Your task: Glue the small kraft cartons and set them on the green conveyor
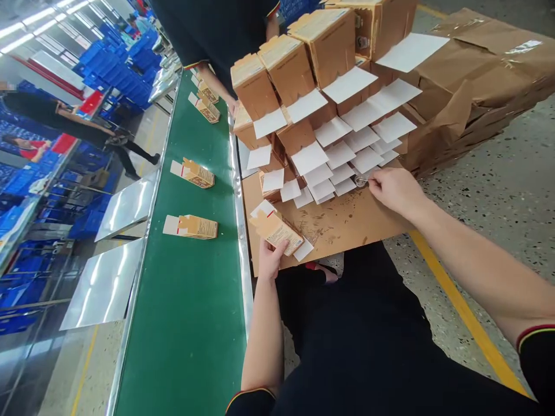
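My left hand (269, 261) is closed around the lower part of a small printed carton (280, 232), with its end flaps standing open. The carton is tilted above the near left corner of a brown cardboard sheet (347, 222). A white flap (304, 249) shows just beyond its lower end. Over the right part of the sheet, my right hand (396, 189) is closed, fingertips pinched together. A small shiny looped thing (361, 181) shows at those fingertips; its kind is unclear. Stacked cartons (299, 136) with white flaps sticking out stand just beyond both hands.
A green conveyor belt (186, 306) with a metal edge runs along the left, carrying several open cartons (199, 226). Across the stack stands a person in a dark shirt (208, 29). Brown paper-wrapped stacks (477, 75) lie at right. Metal sheets (104, 283) and blue crates are further left.
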A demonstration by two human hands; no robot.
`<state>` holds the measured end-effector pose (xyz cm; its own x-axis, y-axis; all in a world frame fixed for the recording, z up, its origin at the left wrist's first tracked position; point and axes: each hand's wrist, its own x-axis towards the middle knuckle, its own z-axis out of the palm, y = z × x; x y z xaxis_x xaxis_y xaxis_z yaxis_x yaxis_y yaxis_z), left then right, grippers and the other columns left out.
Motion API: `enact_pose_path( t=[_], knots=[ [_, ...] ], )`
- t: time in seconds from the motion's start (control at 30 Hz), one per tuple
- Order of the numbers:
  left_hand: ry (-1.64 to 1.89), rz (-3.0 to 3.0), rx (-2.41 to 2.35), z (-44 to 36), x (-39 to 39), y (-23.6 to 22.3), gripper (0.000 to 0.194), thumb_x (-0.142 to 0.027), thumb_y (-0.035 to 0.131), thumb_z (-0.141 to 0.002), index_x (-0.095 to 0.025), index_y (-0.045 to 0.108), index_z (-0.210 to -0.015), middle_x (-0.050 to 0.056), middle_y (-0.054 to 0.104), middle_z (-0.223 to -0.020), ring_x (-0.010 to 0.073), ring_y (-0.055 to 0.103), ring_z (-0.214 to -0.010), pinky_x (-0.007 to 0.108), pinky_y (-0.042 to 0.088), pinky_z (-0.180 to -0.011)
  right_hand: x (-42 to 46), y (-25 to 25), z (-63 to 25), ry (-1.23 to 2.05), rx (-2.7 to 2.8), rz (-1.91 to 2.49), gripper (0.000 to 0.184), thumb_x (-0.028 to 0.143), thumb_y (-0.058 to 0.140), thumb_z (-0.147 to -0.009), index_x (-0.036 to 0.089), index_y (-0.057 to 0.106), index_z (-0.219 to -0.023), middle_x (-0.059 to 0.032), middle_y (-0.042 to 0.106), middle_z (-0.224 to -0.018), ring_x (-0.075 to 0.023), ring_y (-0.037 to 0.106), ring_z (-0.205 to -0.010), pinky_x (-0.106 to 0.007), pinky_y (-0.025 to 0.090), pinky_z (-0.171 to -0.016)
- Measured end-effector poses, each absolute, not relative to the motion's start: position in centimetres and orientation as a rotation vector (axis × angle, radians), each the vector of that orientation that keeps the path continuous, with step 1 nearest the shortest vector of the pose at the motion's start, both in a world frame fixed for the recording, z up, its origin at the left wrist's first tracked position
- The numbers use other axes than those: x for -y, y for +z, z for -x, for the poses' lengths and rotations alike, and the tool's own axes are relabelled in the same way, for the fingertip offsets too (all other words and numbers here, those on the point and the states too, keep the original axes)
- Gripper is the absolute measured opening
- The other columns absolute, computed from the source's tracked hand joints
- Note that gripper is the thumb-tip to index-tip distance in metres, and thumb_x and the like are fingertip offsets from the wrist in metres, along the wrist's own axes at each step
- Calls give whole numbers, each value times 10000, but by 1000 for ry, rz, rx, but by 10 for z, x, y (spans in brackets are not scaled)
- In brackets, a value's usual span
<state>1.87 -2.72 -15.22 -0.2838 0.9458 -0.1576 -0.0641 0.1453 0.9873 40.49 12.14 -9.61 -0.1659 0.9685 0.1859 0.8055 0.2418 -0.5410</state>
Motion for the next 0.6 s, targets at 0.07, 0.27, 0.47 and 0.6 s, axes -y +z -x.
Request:
enact_pose_path(
  t=[0.07, 0.27, 0.47, 0.6],
  knots=[
    [1305, -911, -1473, -18, 28, -153, 811, -576, 1099, -662, -241, 680, -1270, 158, 819, -1359, 333, 811, -1279, 518, 636, -1147, -95, -101, -399, 457, 1976, 1502, 224, 138, 655, -1013, 154, 757, -814, -33, 743, -753, -121, 615, -682, -248, 426, -687],
    [1300, -922, -1480, -22, 28, -148, 752, -488, 1109, -668, -241, 674, -1231, 120, 842, -1259, 320, 833, -1172, 499, 663, -1074, 9, -145, -317, 798, 2054, 967, 218, 145, 630, -1061, 222, 811, -967, -28, 789, -829, -163, 690, -697, -283, 559, -706],
    [1281, -993, -1493, -26, 27, -146, 718, -541, 1087, -684, -238, 685, -1195, 125, 846, -1228, 323, 835, -1145, 514, 664, -1066, 23, -169, -274, 824, 2207, 977, 261, 136, 601, -1064, 212, 762, -873, -58, 758, -797, -190, 685, -713, -293, 541, -700],
    [1293, -1044, -1529, -34, 35, -150, 817, -543, 1093, -651, -240, 661, -1275, 143, 821, -1283, 351, 812, -1231, 533, 646, -1106, 23, -154, -302, 863, 2041, 957, 253, 163, 589, -1073, 223, 780, -919, -44, 769, -817, -171, 670, -683, -289, 559, -705]
  ],
)
